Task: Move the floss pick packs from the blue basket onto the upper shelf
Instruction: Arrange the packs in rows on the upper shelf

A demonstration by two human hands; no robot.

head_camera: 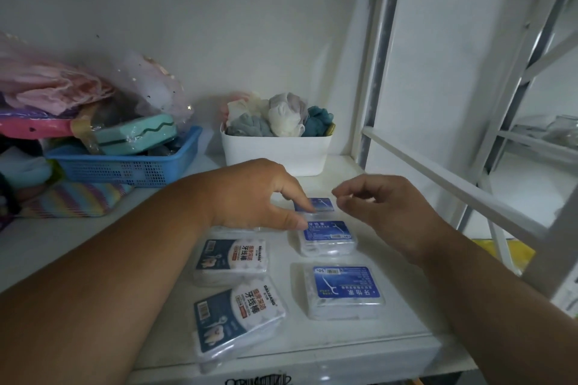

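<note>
Head view: five floss packs [344,291] flat on the white shelf [93,247], two rows. Left hand [253,194] fingertips touching the two rear packs, gripping nothing; right hand [384,206] hovering, fingers loosely curled, empty. Blue basket [125,166] rear left

White painted shelf [93,247]; blue perforated plastic basket [125,166]; clear floss pick packs — blue-labelled [344,287], navy-and-white-labelled [231,259]; plain white plastic tub [275,150]; rainbow-striped fabric pouch [75,200].

Single head-worn view, wide-angle (edges bowed), looking forward and down, close over white shelf [162,262]; both forearms enter from the bottom edge. No second view.
</note>
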